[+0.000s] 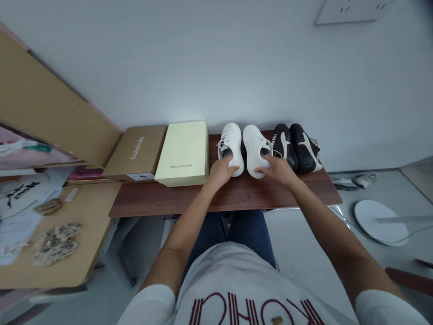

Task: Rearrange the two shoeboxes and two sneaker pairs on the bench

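Two white lace-up sneakers stand side by side on a narrow dark wooden table (237, 198), toes toward the wall. My left hand (221, 170) grips the heel of the left white sneaker (234, 143), thumb at its opening. The heel of the right white sneaker (253, 144) is pinched in my right hand (278, 170). Close by on the right, a pair of black sneakers with cream trim (297, 146) rests on the table; the right white sneaker is right beside them.
Left of the sneakers lie a pale yellow shoebox (184, 151) and a brown shoebox (144, 149). A light wooden desk (88, 239) with scrunchies and papers adjoins on the left. A round white base (375, 221) with a cable is on the floor at right; the wall backs the table.
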### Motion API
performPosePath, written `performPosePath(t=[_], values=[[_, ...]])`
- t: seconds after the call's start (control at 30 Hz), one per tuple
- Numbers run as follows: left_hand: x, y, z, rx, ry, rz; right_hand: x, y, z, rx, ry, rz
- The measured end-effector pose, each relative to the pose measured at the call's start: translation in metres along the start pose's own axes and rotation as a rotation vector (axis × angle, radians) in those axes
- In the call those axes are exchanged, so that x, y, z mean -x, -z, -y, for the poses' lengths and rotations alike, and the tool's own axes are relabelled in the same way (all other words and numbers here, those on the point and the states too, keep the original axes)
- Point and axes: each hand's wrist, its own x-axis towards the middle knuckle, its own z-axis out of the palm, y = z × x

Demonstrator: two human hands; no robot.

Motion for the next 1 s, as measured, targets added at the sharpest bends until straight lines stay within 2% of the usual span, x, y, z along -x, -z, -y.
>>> performPosePath(t=[0.13,0.3,0.67,1.0], values=[[0.003,0.005,-0.015,-0.237,-0.058,0.065,-0.011,0.003,0.026,0.279,0.024,0.121],[0.001,0.005,-0.025,-0.362,-0.048,0.110,-0.021,0.004,0.051,0.432,0.068,0.268],[-0.012,0.011,-0.022,-0.457,0.020,0.141,-0.036,-0.004,0.077,0.449,0.127,0.324],[-0.021,0.009,-0.011,-0.466,0.051,0.169,-0.045,-0.015,0.085,0.422,0.142,0.362]])
